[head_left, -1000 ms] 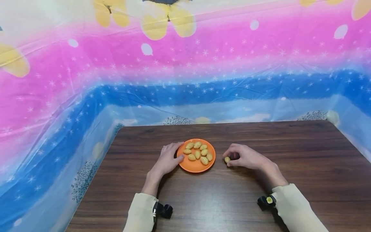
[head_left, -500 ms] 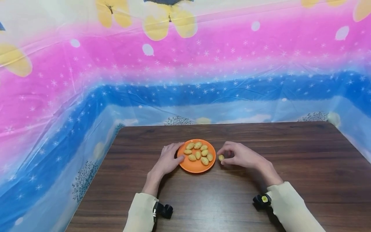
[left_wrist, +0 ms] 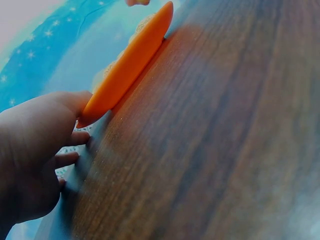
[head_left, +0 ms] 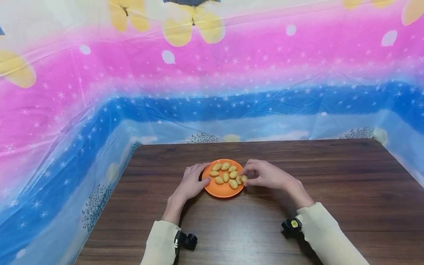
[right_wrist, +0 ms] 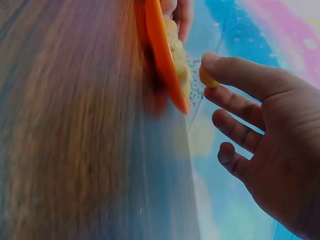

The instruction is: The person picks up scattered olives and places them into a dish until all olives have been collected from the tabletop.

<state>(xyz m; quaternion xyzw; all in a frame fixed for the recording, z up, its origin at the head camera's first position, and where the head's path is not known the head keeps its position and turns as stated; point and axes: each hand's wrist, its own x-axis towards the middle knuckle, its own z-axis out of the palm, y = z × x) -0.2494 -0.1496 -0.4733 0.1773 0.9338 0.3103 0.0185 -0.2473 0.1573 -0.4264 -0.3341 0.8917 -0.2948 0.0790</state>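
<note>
An orange plate [head_left: 221, 191] lies on the table, bearing several small yellow, oval, nut-like pieces [head_left: 226, 166] with rough surfaces. From the left, my left hand [head_left: 191, 183] holds the plate's rim, its thumb over the near side; in the left wrist view its other fingers extend past the rim. Over the plate's right edge, my right hand [head_left: 273, 176] pinches one more yellow piece [head_left: 244, 178] between thumb and forefinger. The right wrist view has this piece [right_wrist: 206, 79] raised off the table beside the plate [right_wrist: 161, 47], with the remaining fingers loosely bent.
The brown wood-grain table [head_left: 232, 228] extends around the plate. A patterned pink, blue and white cloth [head_left: 212, 84] hangs behind the table and along its sides. A black wrist camera [head_left: 291, 225] sits at the right cuff, another camera [head_left: 188, 241] at the left.
My right hand has moved left with its yellow piece, from bare table right of the plate to above the plate's right rim. The left hand and the plate have stayed put.
</note>
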